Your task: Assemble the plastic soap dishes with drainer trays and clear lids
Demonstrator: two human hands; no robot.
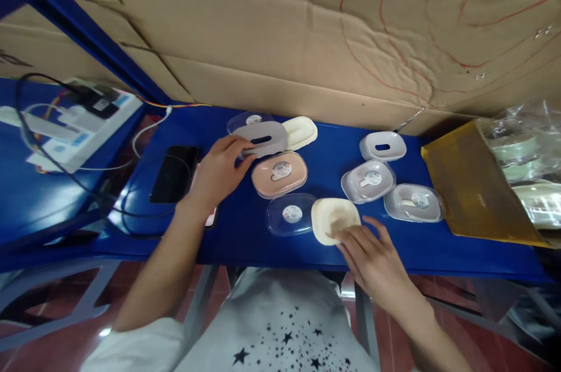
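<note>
My left hand (221, 170) is closed at the left end of a light grey oval box (274, 134) with a slot in its top, thumb and fingertips at its edge. My right hand (372, 255) pinches the near rim of a shallow cream dish (326, 214), its outer fingers spread. Left of that dish lies a clear lid (280, 223) with a round label. Between the hands sits a peach oval box (270, 181) under a labelled clear lid. Behind the grey box are another clear lid (239, 121) and a cream insert (307, 131).
To the right stand a white slotted box (388, 153) and two lidded grey boxes (359, 188) (423, 211). A carton (464, 185) holds plastic-wrapped pieces. Left are a black phone (170, 176), cables and a power strip (100, 127). A cardboard wall (263, 27) rises behind the blue table.
</note>
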